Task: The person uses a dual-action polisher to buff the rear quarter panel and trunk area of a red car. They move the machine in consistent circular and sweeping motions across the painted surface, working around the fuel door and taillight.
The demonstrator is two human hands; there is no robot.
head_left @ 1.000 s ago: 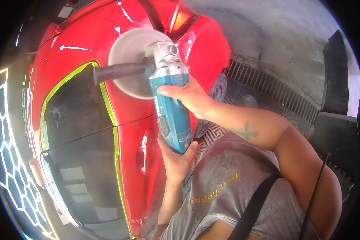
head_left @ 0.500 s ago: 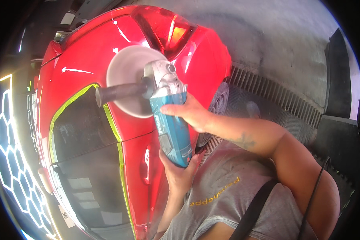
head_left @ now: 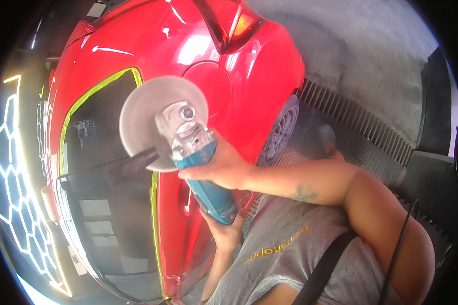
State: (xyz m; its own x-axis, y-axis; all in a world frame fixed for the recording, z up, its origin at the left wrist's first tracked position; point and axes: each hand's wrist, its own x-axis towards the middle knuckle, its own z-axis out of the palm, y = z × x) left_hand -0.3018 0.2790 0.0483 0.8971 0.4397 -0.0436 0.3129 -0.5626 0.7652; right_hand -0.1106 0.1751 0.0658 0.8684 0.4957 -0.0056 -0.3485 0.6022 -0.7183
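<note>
Both of my hands hold a polisher (head_left: 194,152) with a teal body and a worn silver gear head. My right hand (head_left: 221,165) wraps round the body just behind the gear head, thumb across the top. My left hand (head_left: 222,231) grips the rear end of the body from below. A round pale pad (head_left: 137,119), its face blurred, sits at the tool's front. A dark side handle (head_left: 132,165) sticks out to the left with no hand on it. In this view the pad overlaps a red car's panel (head_left: 163,61) and side window; whether it touches them I cannot tell.
Yellow-green masking tape (head_left: 99,84) edges the car's dark side window (head_left: 107,218). A rear wheel (head_left: 282,129) and a tail light (head_left: 239,25) lie beyond. A black cord (head_left: 399,249) hangs by my right arm. A floor grate (head_left: 356,119) runs along the grey wall.
The polisher has moved down and left across the car, and its head has turned. A round fuel door now shows on the panel. Both hands keep their grip.
</note>
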